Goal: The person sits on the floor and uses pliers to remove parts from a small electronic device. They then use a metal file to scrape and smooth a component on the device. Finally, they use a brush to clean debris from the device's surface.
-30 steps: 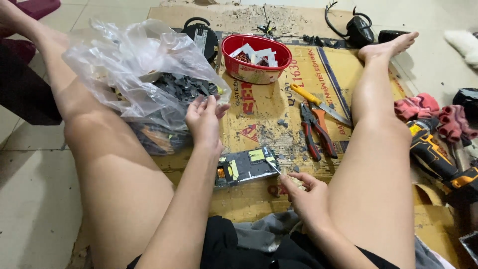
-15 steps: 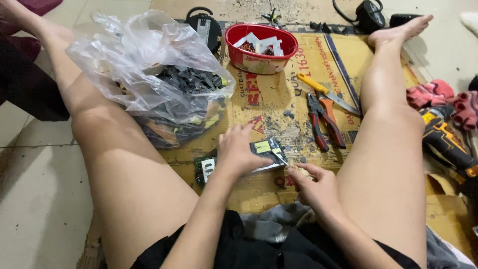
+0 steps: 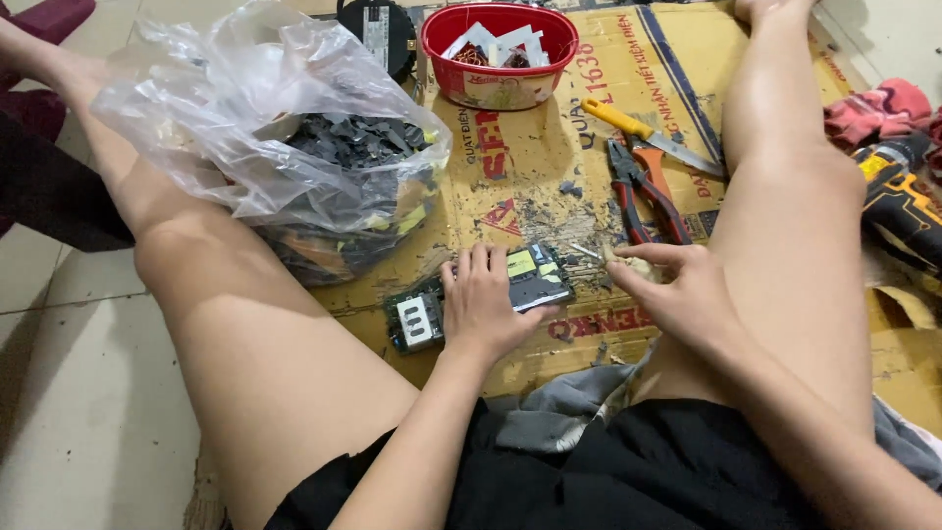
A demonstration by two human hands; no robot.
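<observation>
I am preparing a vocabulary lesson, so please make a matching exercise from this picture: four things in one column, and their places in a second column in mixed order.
Things:
1. round red plastic bowl
2. green circuit board
3. clear plastic bag of dark scrap
4. red-handled pliers

Places:
A. under the left hand
B. beside the person's left leg
C. at the far end of the cardboard sheet
D. next to the yellow-handled knife

Pairs: 1-C, 2-A, 3-B, 4-D
</observation>
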